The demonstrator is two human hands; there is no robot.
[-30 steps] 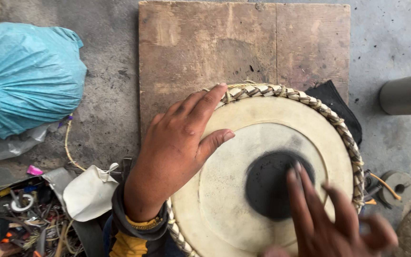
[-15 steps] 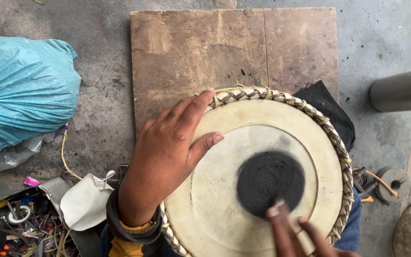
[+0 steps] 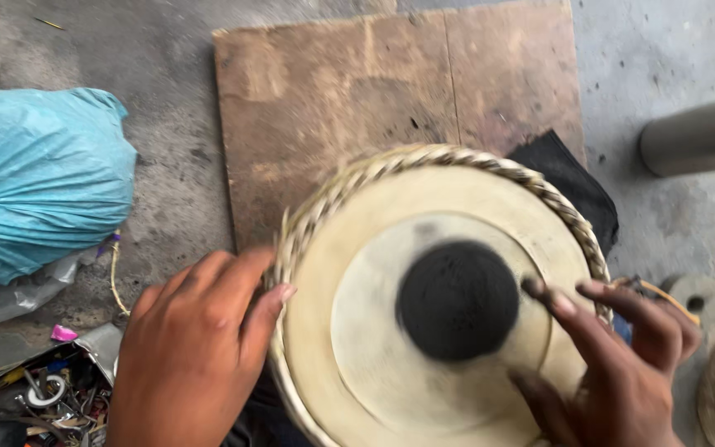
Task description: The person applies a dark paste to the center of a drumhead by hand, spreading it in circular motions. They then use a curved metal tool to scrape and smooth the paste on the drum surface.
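A round hand drum point(image 3: 349, 331) with a pale skin, a black centre patch point(image 3: 457, 300) and a braided rim point(image 3: 448, 156) fills the lower middle of the head view. My left hand point(image 3: 196, 352) presses against the drum's left edge, its thumb on the braided rim and the fingers wrapped down the side. My right hand point(image 3: 622, 364) hovers over the right part of the skin with fingers spread, the fingertips touching or just above the skin beside the black patch. Motion blur softens the skin's surface.
A worn wooden board point(image 3: 391, 91) lies on the concrete floor behind the drum. A blue plastic bag point(image 3: 35, 186) bulges at the left. Small tools and scraps point(image 3: 43, 397) sit at lower left. A grey metal cylinder point(image 3: 693, 136) lies at right, with black cloth point(image 3: 577, 186) under the drum.
My left hand has slid off the drum skin to the left rim. My right hand has come back onto the skin at the right. The view has moved closer.
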